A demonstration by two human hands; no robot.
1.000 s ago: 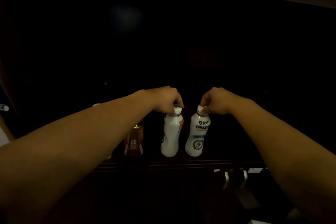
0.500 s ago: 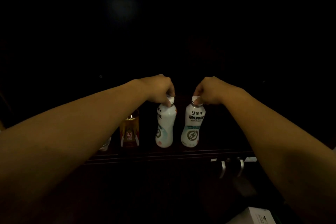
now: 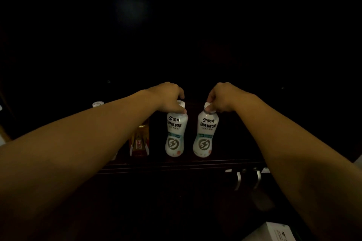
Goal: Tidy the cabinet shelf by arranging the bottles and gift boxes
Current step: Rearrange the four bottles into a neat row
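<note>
Two white plastic drink bottles, left one (image 3: 175,135) and right one (image 3: 204,136), upright near dark shelf front edge (image 3: 176,164), narrow gap between. Left hand (image 3: 168,95) and right hand (image 3: 223,96) each pinch one cap. One amber bottle (image 3: 139,144) just left.

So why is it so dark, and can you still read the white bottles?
Head view: dim light leaves the cabinet nearly black; only the arms and the two white bottles show clearly, labels sharp, each gripped at the cap by the left hand and right hand; edges look bent.

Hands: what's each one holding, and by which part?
Left hand grips the left white bottle by its cap. Right hand pinches the right white bottle at its cap and neck.
</note>
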